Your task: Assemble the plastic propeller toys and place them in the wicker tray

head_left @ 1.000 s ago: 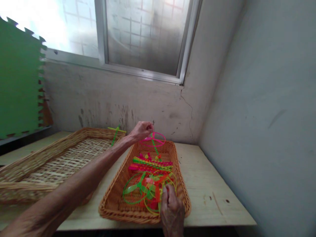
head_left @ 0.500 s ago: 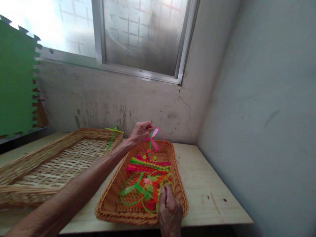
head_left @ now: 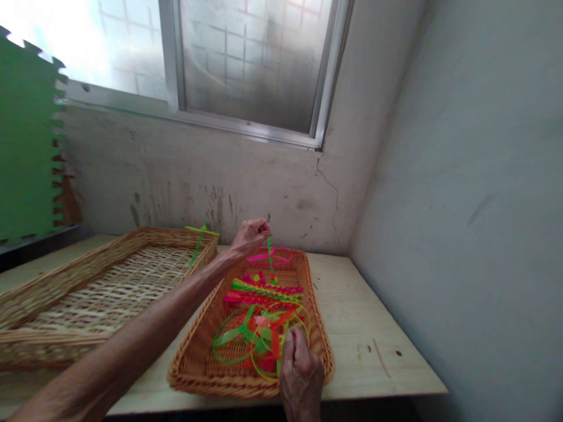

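Observation:
My left hand [head_left: 252, 235] is raised over the far end of a brown woven basket [head_left: 326, 346], its fingers closed on the top of a green twisted stick [head_left: 270, 258]. The stick hangs upright. A pink ringed propeller [head_left: 281, 257] lies nearly level around it, below my fingers. At the near right of the basket, my right hand [head_left: 301, 368] is closed over the propeller pile; what its fingers hold is hidden. Green ringed propellers [head_left: 229, 337], with orange and yellow ones, overlap beside it. Several twisted sticks [head_left: 264, 293] in pink, yellow and green lie across the basket's middle.
A larger wicker tray [head_left: 101, 293] stands to the left on the wooden table [head_left: 373, 316]. A green-and-yellow propeller toy [head_left: 201, 234] rests over its far right corner. A green foam mat [head_left: 26, 140] stands at far left; walls close off the back and right.
The pink propeller, tilted close to my left hand before, now sits lower and flatter around the green stick. My left hand stays nearly in place, and my right hand has hardly moved.

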Demonstrator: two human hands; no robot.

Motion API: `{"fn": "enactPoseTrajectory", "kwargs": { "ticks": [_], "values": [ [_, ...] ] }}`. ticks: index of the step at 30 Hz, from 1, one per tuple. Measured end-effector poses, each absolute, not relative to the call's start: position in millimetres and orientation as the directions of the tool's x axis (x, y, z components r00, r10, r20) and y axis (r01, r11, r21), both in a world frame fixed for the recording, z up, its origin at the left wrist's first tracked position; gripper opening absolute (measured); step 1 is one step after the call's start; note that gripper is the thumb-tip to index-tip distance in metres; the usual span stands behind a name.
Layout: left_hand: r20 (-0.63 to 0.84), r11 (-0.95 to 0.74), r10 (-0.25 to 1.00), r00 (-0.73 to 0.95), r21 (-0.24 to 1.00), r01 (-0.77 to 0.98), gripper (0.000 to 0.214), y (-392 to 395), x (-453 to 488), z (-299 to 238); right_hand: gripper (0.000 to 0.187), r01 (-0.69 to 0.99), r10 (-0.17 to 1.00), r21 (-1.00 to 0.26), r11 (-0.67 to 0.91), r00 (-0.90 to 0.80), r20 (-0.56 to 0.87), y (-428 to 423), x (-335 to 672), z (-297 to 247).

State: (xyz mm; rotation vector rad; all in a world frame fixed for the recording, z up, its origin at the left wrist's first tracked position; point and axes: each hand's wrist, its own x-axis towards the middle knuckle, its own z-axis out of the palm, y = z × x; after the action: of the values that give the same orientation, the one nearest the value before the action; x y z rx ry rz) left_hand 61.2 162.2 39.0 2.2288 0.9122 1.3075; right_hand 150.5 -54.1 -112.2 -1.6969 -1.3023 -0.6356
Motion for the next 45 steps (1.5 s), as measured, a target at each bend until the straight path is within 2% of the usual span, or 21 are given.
{"fn": "enactPoseTrajectory", "kwargs": {
  "ticks": [13, 30, 45],
  "values": [
    [0.614, -0.687, 0.726, 0.310, 0.651, 0.321, 0.011, 161, 58, 28, 0.049, 0.934, 0.505, -0.350, -0.066, 0.334, 0.796, -55, 149, -108],
    [0.674, -0.740, 0.670, 0.310, 0.572, 0.355, 0.010, 151, 68, 39, 0.050, 0.928, 0.514, -0.368, -0.066, 0.348, 0.784, -55, 149, -111],
    [0.690, -0.738, 0.671, 0.272, 0.586, 0.335, 0.009, 140, 55, 29, 0.049, 0.926, 0.535, -0.368, -0.086, 0.355, 0.767, -56, 150, -111]
  ]
}}
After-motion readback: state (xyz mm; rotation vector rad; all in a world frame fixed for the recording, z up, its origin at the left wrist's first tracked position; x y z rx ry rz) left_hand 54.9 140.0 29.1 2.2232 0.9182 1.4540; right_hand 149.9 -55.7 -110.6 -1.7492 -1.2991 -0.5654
